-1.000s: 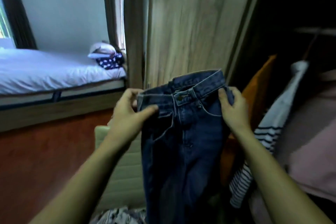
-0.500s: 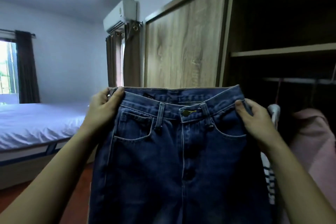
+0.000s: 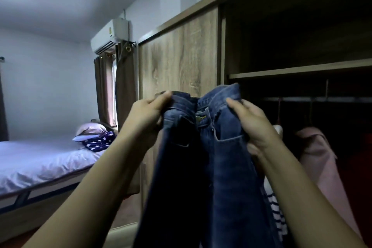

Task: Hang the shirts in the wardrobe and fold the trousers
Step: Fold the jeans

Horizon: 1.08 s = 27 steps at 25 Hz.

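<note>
A pair of dark blue denim trousers [image 3: 221, 167] hangs in mid-air before an open wardrobe [image 3: 181, 56], held up by the waistband in a person's two bare hands. The left hand [image 3: 147, 110] clamps the waistband's left end, fingers curled over the top edge. The right hand [image 3: 253, 125] grips the right side, thumb laid across the front by the pocket, fingers tucked behind the cloth. The waistband is bunched inward, both halves folding toward the brass button at the fly, and the legs drop straight out of the bottom of the view.

Behind the trousers, the wardrobe's wood-grain sliding door stands to the left of a dark opening with a shelf [image 3: 302, 69] and a hanging rail [image 3: 322, 99] beneath it. A pink garment [image 3: 318, 157] hangs from the rail at right. What appears to be a striped top [image 3: 275, 213] shows low behind the right forearm.

To the left, a bed [image 3: 40, 163] with a pale sheet carries a pillow [image 3: 90, 129] and a star-patterned cloth [image 3: 98, 142] at its far corner, beside brown curtains [image 3: 124, 82]. An air conditioner [image 3: 110, 36] is mounted above the curtains.
</note>
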Tool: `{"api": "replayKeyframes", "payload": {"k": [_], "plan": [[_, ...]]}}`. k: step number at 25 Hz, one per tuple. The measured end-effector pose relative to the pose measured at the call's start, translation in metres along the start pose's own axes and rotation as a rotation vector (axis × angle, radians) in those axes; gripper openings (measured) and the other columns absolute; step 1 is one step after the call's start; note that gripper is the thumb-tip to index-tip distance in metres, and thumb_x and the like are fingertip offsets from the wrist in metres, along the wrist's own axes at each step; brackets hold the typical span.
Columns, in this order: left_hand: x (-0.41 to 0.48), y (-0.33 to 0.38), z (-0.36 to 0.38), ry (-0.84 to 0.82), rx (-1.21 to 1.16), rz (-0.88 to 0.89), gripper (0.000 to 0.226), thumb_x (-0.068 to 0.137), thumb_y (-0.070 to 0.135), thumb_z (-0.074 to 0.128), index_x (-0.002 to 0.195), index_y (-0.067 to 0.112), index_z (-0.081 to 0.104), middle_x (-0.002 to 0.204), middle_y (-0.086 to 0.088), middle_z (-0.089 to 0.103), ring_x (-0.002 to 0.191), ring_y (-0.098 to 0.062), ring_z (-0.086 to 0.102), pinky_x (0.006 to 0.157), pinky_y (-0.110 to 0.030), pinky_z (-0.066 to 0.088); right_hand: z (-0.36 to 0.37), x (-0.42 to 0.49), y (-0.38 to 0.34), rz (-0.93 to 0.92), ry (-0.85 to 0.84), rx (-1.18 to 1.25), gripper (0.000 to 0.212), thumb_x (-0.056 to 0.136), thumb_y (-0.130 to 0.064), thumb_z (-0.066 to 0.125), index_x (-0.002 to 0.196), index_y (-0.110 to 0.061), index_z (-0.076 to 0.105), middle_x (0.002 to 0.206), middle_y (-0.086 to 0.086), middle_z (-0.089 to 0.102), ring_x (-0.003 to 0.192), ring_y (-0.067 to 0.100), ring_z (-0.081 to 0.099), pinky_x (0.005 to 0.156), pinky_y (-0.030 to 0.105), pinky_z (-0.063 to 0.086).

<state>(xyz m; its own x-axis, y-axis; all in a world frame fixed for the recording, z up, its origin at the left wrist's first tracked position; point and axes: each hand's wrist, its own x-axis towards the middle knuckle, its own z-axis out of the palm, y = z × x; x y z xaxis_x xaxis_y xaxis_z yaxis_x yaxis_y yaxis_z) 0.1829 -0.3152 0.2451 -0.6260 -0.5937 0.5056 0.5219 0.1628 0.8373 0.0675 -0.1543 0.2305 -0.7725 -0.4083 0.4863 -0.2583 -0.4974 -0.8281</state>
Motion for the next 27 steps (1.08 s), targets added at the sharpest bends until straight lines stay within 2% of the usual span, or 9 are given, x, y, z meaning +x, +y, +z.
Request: {"api": "replayKeyframes", "payload": {"k": [2, 5, 10, 13, 16, 19, 20, 22, 27], "plan": [[-0.008, 0.01, 0.024, -0.106, -0.099, 0.026, 0.018, 0.09, 0.012, 0.059, 0.084, -0.003, 0.064, 0.069, -0.012, 0.064, 0.063, -0.013, 0.06, 0.057, -0.021, 0.05, 0.016, -0.001, -0.003, -0.038, -0.05, -0.003, 0.025, 0.088, -0.022, 0.063, 0.107, -0.007, 0.063, 0.092, 0.01, 0.072, 0.074, 0.015, 0.07, 0.06, 0.023, 0.055], [-0.012, 0.011, 0.038, -0.21, -0.131, 0.05, 0.023, 0.093, 0.016, 0.054, 0.085, -0.002, 0.066, 0.069, -0.007, 0.07, 0.065, -0.012, 0.066, 0.06, -0.019, 0.055, 0.024, -0.006, 0.002, -0.138, -0.11, -0.111, 0.041, 0.085, -0.032, 0.064, 0.119, -0.011, 0.059, 0.107, 0.009, 0.07, 0.091, 0.017, 0.069, 0.066, 0.022, 0.054], [-0.018, 0.007, 0.051, -0.199, -0.12, 0.054, 0.038, 0.098, 0.027, 0.046, 0.095, -0.004, 0.069, 0.079, -0.015, 0.071, 0.07, -0.019, 0.068, 0.057, -0.023, 0.053, 0.015, -0.015, -0.004, -0.091, -0.375, -0.152, 0.076, 0.073, -0.08, 0.029, 0.124, -0.032, 0.058, 0.139, -0.003, 0.05, 0.129, 0.014, 0.046, 0.105, 0.037, 0.04], [-0.018, 0.002, 0.05, -0.207, -0.128, 0.039, 0.032, 0.093, 0.03, 0.055, 0.095, 0.001, 0.068, 0.081, -0.013, 0.073, 0.074, -0.021, 0.071, 0.061, -0.027, 0.055, 0.008, -0.013, -0.003, -0.026, -0.425, -0.174, 0.082, 0.076, -0.073, 0.013, 0.126, -0.024, 0.058, 0.144, -0.005, 0.041, 0.133, 0.015, 0.038, 0.111, 0.041, 0.033], [-0.02, -0.003, 0.052, -0.213, -0.13, 0.057, 0.015, 0.091, 0.012, 0.057, 0.094, 0.001, 0.067, 0.082, -0.015, 0.071, 0.073, -0.025, 0.069, 0.064, -0.033, 0.057, 0.005, -0.016, -0.004, -0.019, -0.477, -0.192, 0.069, 0.076, -0.075, 0.026, 0.111, -0.031, 0.067, 0.14, 0.0, 0.045, 0.128, 0.016, 0.045, 0.11, 0.039, 0.036], [-0.019, 0.0, 0.054, -0.148, -0.133, 0.035, 0.02, 0.092, 0.006, 0.048, 0.087, 0.001, 0.067, 0.071, -0.014, 0.068, 0.062, -0.023, 0.063, 0.062, -0.031, 0.053, -0.011, -0.007, 0.002, -0.238, -0.169, -0.422, 0.044, 0.087, -0.055, 0.046, 0.117, -0.025, 0.058, 0.133, -0.004, 0.032, 0.126, 0.012, 0.041, 0.096, 0.011, 0.035], [-0.018, 0.004, 0.052, -0.12, -0.136, 0.046, 0.02, 0.092, 0.007, 0.048, 0.085, 0.001, 0.066, 0.067, -0.012, 0.067, 0.058, -0.022, 0.062, 0.058, -0.03, 0.052, -0.018, -0.006, 0.008, -0.337, -0.047, -0.511, 0.054, 0.084, -0.055, 0.055, 0.125, -0.021, 0.048, 0.129, -0.006, 0.031, 0.125, 0.011, 0.039, 0.092, 0.008, 0.033], [-0.009, 0.013, 0.042, -0.079, -0.137, 0.08, 0.019, 0.091, 0.01, 0.048, 0.086, 0.0, 0.064, 0.066, -0.015, 0.062, 0.057, -0.022, 0.058, 0.055, -0.029, 0.049, -0.027, -0.01, 0.019, -0.353, -0.003, -0.537, 0.072, 0.073, -0.07, 0.055, 0.126, -0.024, 0.04, 0.121, -0.012, 0.044, 0.119, 0.009, 0.045, 0.089, 0.011, 0.036], [-0.007, -0.012, 0.024, -0.017, 0.406, 0.177, 0.027, 0.092, 0.038, 0.054, 0.107, 0.016, 0.057, 0.095, 0.003, 0.064, 0.078, -0.007, 0.058, 0.061, -0.014, 0.043, -0.018, -0.006, 0.016, -0.447, 0.156, -0.626, 0.051, 0.073, -0.06, 0.057, 0.1, -0.017, 0.055, 0.086, -0.009, 0.064, 0.085, 0.014, 0.064, 0.072, 0.026, 0.051]]}}
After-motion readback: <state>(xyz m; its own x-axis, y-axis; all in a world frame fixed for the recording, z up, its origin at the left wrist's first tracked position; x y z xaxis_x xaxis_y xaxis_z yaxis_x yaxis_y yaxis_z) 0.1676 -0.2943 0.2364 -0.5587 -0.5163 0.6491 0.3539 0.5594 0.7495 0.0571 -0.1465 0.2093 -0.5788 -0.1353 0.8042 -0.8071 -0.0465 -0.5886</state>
